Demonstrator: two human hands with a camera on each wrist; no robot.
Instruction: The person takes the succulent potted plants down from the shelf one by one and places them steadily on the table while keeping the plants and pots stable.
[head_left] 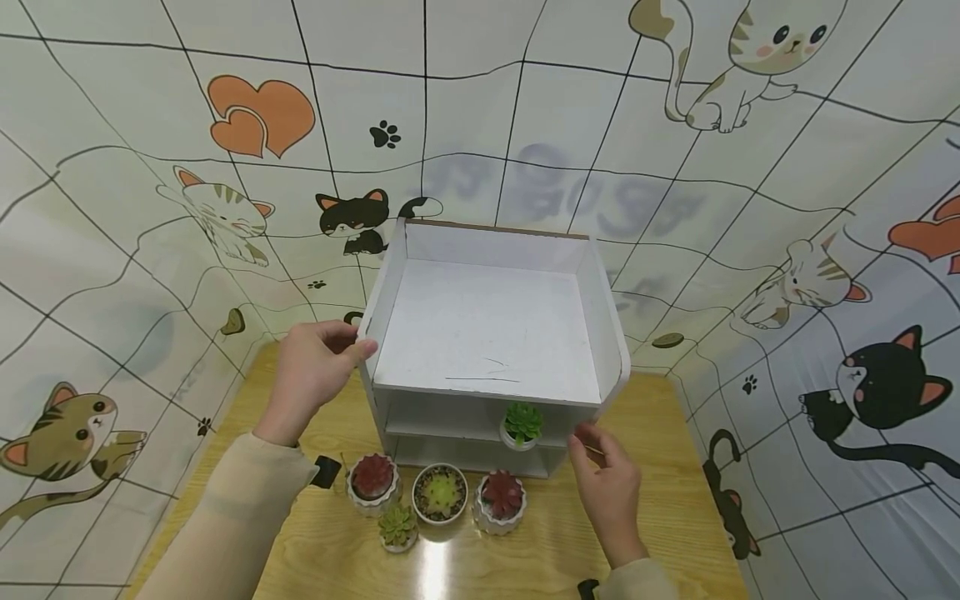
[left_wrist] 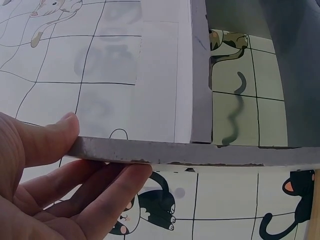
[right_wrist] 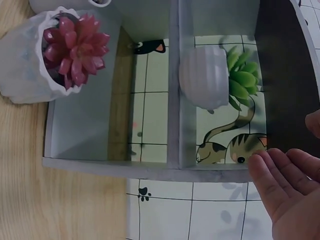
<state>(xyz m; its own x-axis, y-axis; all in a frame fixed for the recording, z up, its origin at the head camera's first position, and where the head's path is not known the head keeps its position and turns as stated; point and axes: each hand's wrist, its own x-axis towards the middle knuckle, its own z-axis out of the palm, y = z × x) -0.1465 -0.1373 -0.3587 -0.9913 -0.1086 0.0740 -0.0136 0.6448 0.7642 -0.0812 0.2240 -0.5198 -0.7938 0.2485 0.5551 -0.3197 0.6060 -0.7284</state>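
Note:
A white shelf unit (head_left: 487, 325) stands on the table with its upper tray facing up at me. My left hand (head_left: 318, 362) grips its left side panel (left_wrist: 200, 156), thumb on one face and fingers on the other. At the front right corner is my right hand (head_left: 611, 483), its fingers fairly straight and the fingertips right at the edge of the right side panel (right_wrist: 150, 171). A green succulent in a white pot (head_left: 521, 425) stands on the middle shelf near that hand.
Before the unit stand two red succulents, a left one (head_left: 372, 481) and a right one (head_left: 500, 500), with a yellow-green potted plant (head_left: 440, 493) between them. A smaller green succulent (head_left: 397, 527) sits nearer me. Cat-printed sheeting (head_left: 480, 117) walls the wooden table (head_left: 315, 567).

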